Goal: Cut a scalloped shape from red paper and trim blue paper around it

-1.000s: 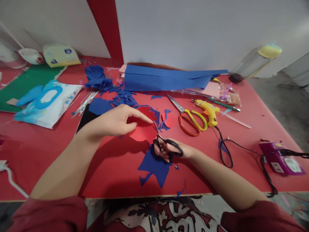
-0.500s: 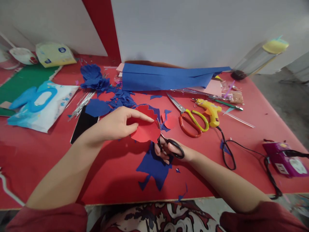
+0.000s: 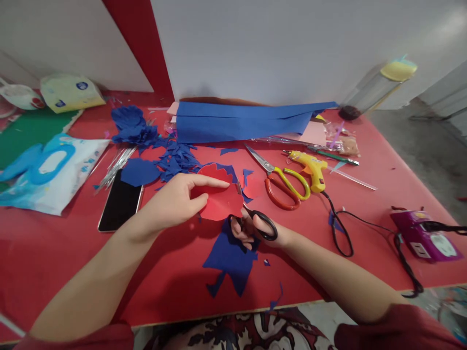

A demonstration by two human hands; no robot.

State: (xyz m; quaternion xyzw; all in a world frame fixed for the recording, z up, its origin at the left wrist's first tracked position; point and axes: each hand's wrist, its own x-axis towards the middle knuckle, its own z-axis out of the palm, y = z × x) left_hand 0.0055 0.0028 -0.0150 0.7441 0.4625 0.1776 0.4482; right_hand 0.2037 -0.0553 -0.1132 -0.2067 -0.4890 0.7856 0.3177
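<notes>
My left hand [image 3: 182, 197] pinches a rounded piece of red paper [image 3: 221, 201] between thumb and fingers; its far edge is scalloped. In my right hand [image 3: 251, 226] is a pair of black-handled scissors [image 3: 270, 226], fingers through the loops. The blades are at the right edge of the red paper and partly hidden by it. Under my right hand lies a cut sheet of blue paper [image 3: 229, 257]. Just beyond the blades, a small red paper piece [image 3: 255, 187] and blue scraps rest on the red table [image 3: 164, 272].
Large scissors with red and yellow handles [image 3: 288, 187] lie right of my hands, beside a yellow glue gun [image 3: 310, 167]. Its cord runs near a purple power block [image 3: 425, 236]. Leftward are a phone [image 3: 120, 204], a wipes pack [image 3: 54, 170] and blue paper flowers [image 3: 131, 124].
The view has shifted slightly, so the table things sit a little further left. The scissors appear more open at the red paper's right edge. Both hands keep their holds.
</notes>
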